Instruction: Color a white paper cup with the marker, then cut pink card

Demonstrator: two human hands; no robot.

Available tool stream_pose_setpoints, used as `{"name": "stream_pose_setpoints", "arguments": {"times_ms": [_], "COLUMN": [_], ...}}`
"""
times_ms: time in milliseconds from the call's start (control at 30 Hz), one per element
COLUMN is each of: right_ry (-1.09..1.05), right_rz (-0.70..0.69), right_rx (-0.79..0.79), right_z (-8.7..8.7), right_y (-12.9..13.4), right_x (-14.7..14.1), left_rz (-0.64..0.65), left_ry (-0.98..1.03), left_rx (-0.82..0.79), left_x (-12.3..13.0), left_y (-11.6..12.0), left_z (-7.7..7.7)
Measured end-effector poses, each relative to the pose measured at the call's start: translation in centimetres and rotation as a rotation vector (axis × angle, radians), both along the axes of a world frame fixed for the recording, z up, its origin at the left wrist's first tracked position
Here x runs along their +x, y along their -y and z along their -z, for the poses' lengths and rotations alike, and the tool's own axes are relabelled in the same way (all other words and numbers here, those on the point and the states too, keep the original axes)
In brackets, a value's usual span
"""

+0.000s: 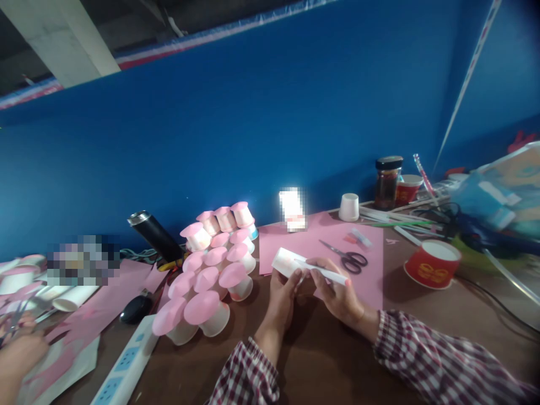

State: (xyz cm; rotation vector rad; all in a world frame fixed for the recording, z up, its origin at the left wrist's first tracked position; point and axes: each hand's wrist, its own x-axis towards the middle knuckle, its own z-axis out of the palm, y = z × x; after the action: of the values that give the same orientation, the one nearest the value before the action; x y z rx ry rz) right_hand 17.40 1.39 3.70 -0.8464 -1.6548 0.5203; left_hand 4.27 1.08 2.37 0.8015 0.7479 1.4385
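Note:
My left hand [282,297] is closed around a white paper cup [282,262], which lies tilted on its side above the table. My right hand [340,298] grips a white marker pen [331,274] with a reddish end, its tip side against or very near the cup. Part of the cup is hidden by my fingers. Behind my hands lie sheets of pink paper [270,236], with dark-handled scissors [350,260] on them. To the left stand several upside-down paper cups [214,322] topped with pink paper discs [207,306].
A red paper bowl [432,264] and a lidded jar [388,183] stand right. Another white cup [349,207] is near the blue wall. On the left are a black flask [155,233], mouse [135,308], power strip [126,360] and another person's hand [21,349].

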Motion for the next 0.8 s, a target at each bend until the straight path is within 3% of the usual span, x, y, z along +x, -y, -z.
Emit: {"name": "stream_pose_setpoints", "arguments": {"times_ms": [800], "right_ry": [0.066], "right_rz": [0.015], "right_rx": [0.062], "right_z": [0.94], "right_y": [-0.49], "right_x": [0.02], "left_rz": [0.001], "left_ry": [-0.004], "left_rx": [0.042], "left_x": [-0.05], "left_y": [-0.32], "left_z": [0.41]}}
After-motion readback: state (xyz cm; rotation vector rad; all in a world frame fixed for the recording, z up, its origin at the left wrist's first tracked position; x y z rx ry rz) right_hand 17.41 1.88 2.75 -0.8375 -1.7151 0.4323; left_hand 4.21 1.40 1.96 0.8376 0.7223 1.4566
